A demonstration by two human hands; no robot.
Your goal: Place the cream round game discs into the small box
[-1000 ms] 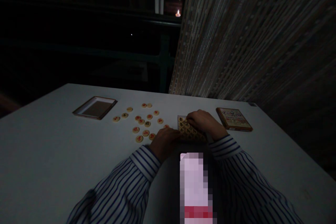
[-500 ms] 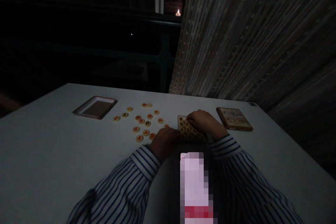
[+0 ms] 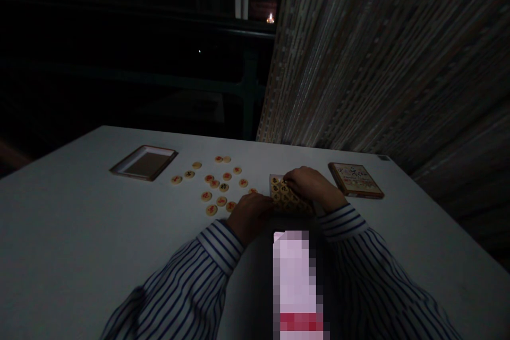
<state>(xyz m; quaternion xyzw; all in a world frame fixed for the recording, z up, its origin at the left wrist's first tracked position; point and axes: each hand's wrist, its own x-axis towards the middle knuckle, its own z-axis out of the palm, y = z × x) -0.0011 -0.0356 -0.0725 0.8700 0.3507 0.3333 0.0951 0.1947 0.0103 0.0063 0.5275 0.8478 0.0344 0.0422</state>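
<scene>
A small box packed with rows of round Chinese chess pieces lies on the white table between my hands. My left hand is closed on the near left side of this box, its fingertips hidden behind the hand. From the right, my right hand reaches over the box with bent fingers pinched at a piece in the far row; that piece is mostly covered. Loose Chinese chess pieces, most with red characters and a few with black, lie scattered left of the box.
An open shallow tray sits at the far left of the table. A flat printed box lies on the right. Close to me is a lit, blurred-out phone. A string curtain hangs behind the table; the room is dim.
</scene>
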